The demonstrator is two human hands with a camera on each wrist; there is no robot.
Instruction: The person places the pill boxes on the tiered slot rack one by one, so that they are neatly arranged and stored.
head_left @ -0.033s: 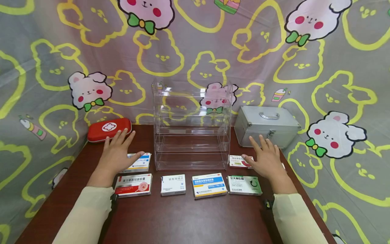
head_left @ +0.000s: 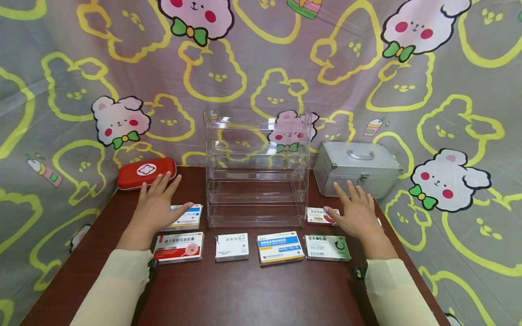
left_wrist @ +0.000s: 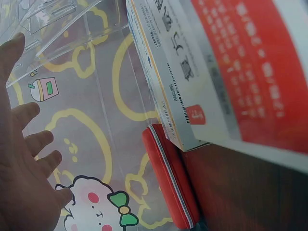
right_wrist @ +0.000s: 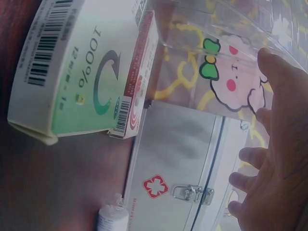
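Both the left hand [head_left: 154, 210] and the right hand [head_left: 359, 218] are hovering, holding nothing

Each hand is showing spread fingers and grasping nothing; the wrist views are showing both thumbs apart from the boxes. The clear rack [head_left: 257, 215] is standing between the hands on the table [head_left: 253, 294], its tiers running left to right.

A red-and-white capsule box [head_left: 179, 246] is lying toward the person from the left hand and a little right, its long axis running crosswise; the left hand is clearly the nearer. A blue-and-white box [head_left: 192, 217] is lying partly hidden below that hand's thumb.

A green-and-white box [head_left: 327, 247] is lying toward the person from the right hand and slightly left, also lengthwise across, the right hand being nearer. Beyond it, a small red box [head_left: 319, 216] is showing past the right thumb.

Between the hands, a plain white box [head_left: 231, 246] is lying closer to the left one, while a wider blue-striped box [head_left: 280, 248] is lying closer to the right, its right end slanting slightly away from the person.
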